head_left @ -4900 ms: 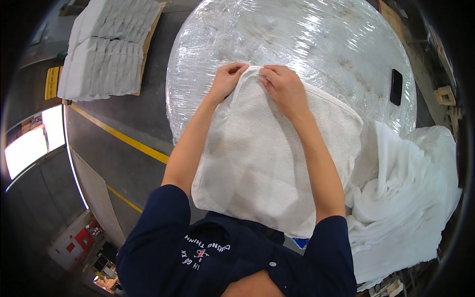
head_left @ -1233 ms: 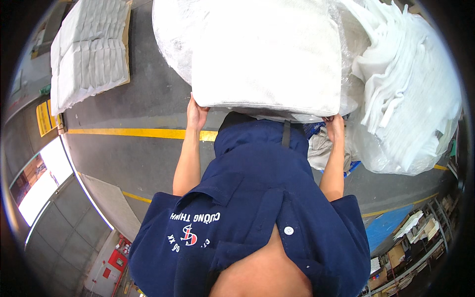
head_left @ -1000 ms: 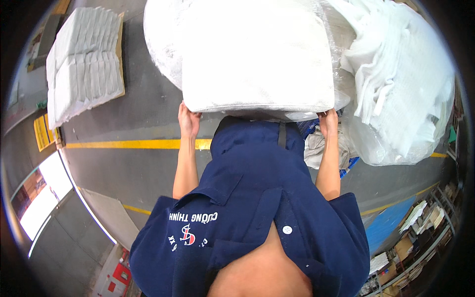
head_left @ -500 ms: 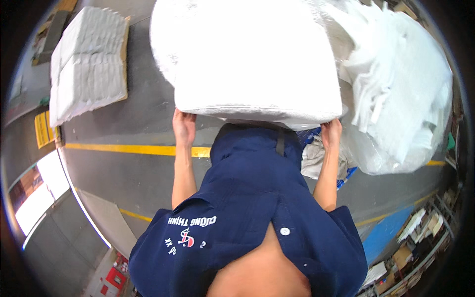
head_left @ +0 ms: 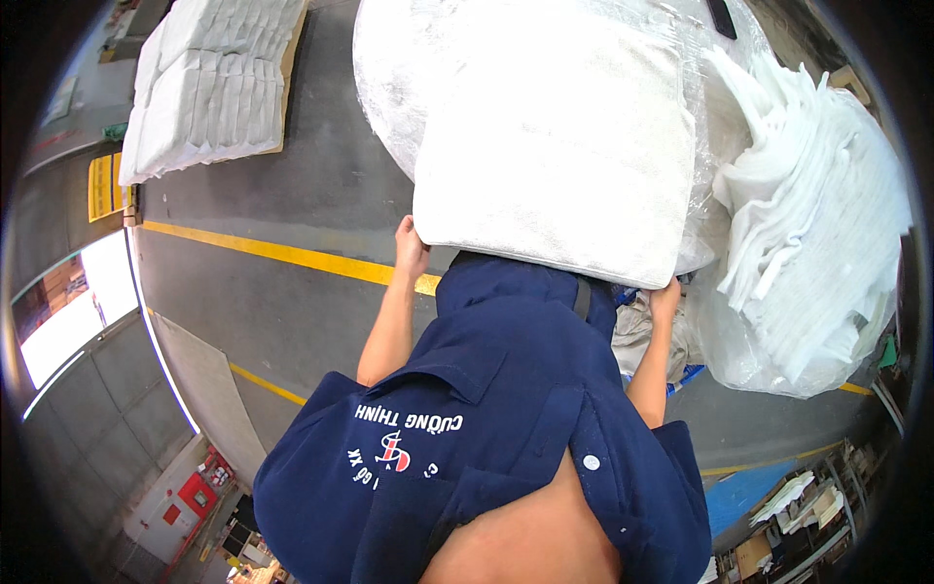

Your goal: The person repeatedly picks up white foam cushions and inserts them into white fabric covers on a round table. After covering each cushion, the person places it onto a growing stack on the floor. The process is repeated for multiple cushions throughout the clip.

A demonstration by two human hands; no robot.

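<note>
A white, squarish cushion [head_left: 555, 146] lies in front of my body over a large plastic-wrapped white bundle [head_left: 389, 88]. At the cushion's near left corner, my left hand [head_left: 412, 248] is closed on the edge, fingers partly hidden beneath it. My right hand [head_left: 664, 300] grips the near right corner in the same way, and its fingertips are also partly covered. The cushion's near edge with its seam runs between both hands, just in front of my dark blue clothing.
On the right stands a clear plastic bag [head_left: 759, 341] full of white padding sheets [head_left: 808, 224]. A stack of white folded pieces [head_left: 209, 97] is at the far left. A dark flat object [head_left: 721, 18] rests on the wrapped bundle. Yellow floor line [head_left: 292, 255] crosses the grey floor.
The cushion now lies flatter, showing more of the wrapped bundle and the dark object behind it. Both hands still hold its near corners. The whole view has shifted and turned a little.
</note>
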